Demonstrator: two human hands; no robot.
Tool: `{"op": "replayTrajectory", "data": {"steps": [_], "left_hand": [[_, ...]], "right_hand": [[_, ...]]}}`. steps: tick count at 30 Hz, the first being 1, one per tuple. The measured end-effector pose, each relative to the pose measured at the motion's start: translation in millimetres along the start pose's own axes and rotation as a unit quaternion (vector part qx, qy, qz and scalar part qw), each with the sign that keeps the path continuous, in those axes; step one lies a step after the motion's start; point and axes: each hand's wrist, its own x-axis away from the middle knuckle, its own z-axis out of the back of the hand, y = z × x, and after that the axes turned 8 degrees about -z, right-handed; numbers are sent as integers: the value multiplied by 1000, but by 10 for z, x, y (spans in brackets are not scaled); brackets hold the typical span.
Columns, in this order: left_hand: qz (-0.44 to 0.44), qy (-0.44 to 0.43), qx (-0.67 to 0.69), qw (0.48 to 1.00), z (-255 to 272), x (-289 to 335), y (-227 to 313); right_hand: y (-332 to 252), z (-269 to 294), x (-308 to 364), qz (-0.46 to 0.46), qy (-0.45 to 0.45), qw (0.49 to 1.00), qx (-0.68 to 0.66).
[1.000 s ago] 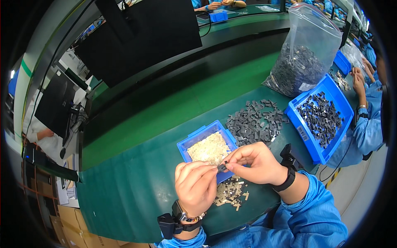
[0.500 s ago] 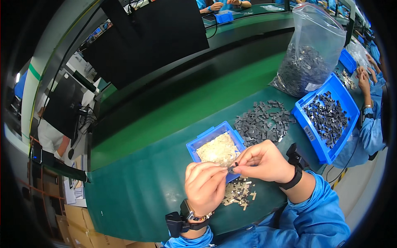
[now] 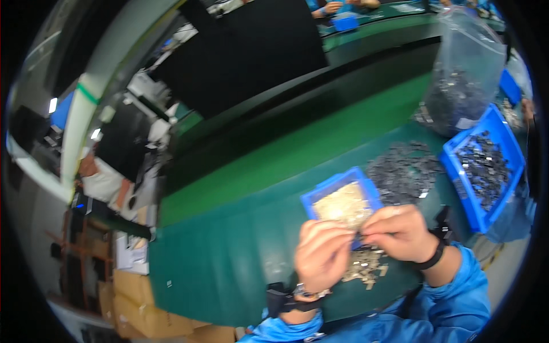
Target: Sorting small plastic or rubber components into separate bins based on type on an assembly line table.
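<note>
My left hand and my right hand meet fingertip to fingertip over the green table, pinching a small dark part between them. Just beyond the fingers stands a small blue tray filled with pale, cream-coloured pieces. Under my hands lies a small heap of similar pale pieces. The picture is blurred, so the held part's shape is unclear.
A loose pile of dark grey parts lies to the right of the small tray. A larger blue bin of dark parts stands at far right, with a clear plastic bag of dark parts behind it. Cardboard boxes sit lower left.
The view has swung, so everything has shifted right and down in the picture. My hands stay together at the fingertips on the small part.
</note>
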Motion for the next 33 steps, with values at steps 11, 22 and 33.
{"op": "replayTrajectory", "data": {"steps": [11, 22, 33], "left_hand": [[41, 31, 44, 998, -168, 101, 71], [64, -1, 49, 997, -135, 82, 13], [98, 25, 36, 994, -130, 101, -10]], "right_hand": [[127, -24, 86, 106, 6, 984, 141], [104, -234, 51, 81, 45, 993, 67], [212, 1028, -58, 176, 202, 546, -794]]}}
